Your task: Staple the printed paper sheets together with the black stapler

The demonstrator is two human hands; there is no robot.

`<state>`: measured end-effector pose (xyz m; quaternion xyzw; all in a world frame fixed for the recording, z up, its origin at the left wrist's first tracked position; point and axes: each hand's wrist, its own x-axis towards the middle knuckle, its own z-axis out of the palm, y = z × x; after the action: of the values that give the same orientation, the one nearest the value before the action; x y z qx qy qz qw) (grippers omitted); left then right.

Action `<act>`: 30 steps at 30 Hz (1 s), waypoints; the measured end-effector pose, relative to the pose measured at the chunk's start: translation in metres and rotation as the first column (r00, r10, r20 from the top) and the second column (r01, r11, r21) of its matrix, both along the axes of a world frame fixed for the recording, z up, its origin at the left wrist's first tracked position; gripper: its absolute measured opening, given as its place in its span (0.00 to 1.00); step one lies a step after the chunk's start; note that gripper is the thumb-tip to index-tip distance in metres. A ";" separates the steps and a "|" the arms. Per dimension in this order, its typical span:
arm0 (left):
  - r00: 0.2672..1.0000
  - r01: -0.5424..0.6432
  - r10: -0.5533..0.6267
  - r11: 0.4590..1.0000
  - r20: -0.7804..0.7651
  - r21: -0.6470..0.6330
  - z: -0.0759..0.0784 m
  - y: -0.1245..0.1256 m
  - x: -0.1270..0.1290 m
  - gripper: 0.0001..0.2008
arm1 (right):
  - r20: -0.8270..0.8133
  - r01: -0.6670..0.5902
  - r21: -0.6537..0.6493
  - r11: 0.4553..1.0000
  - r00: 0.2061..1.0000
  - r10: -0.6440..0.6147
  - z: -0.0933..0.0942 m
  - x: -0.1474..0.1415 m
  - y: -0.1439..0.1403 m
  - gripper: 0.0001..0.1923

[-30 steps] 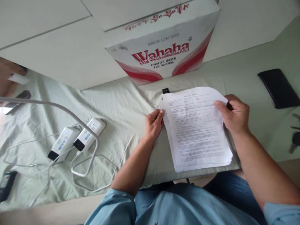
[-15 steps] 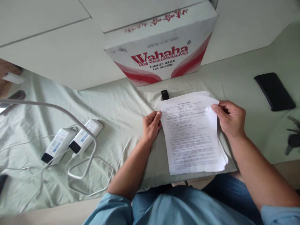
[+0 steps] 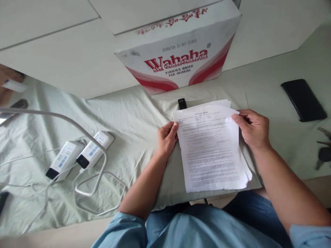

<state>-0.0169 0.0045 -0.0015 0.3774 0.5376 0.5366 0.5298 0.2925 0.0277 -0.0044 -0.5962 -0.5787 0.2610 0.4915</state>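
2 white power banks (image 3: 79, 156) lie side by side on the pale green cloth (image 3: 134, 113), among loose white cables. Toward the middle, the left hand (image 3: 167, 137) pinches the left edge of a stack of printed sheets (image 3: 210, 148) resting on the cloth. The right hand (image 3: 252, 129) grips the stack's upper right corner. Further right lies a black phone (image 3: 303, 100), well apart.

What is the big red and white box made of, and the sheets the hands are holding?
The box looks like printed cardboard: matte, with folded edges. The sheets look like thin white paper: they curl at the corners where the left hand and right hand pinch them.
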 end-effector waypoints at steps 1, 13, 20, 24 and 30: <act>1.000 -0.001 0.001 1.000 0.002 -0.001 0.001 0.000 0.000 0.34 | 0.004 -0.009 -0.008 1.000 1.000 0.009 0.000 0.001 0.000 0.15; 0.999 0.011 -0.010 1.000 -0.054 0.002 -0.008 0.000 -0.003 0.35 | 0.050 -0.057 -0.034 0.998 0.997 0.059 0.007 0.002 0.014 0.10; 0.994 0.014 -0.013 1.000 -0.108 0.011 -0.013 0.000 -0.006 0.33 | 0.094 -0.074 -0.073 0.995 0.992 0.081 0.006 -0.006 0.024 0.11; 0.989 0.022 -0.020 1.000 -0.148 0.014 -0.014 -0.001 -0.007 0.32 | 0.166 -0.059 -0.065 0.996 0.984 0.070 0.005 -0.008 0.022 0.11; 0.982 0.030 -0.026 0.999 -0.189 0.017 -0.014 -0.002 -0.009 0.33 | 0.203 -0.053 -0.042 0.998 0.977 0.061 0.002 -0.010 0.022 0.09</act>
<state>-0.0260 0.0024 -0.0157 0.4392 0.5748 0.4960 0.4803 0.2820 0.0496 -0.0029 -0.6118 -0.6383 0.2227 0.4108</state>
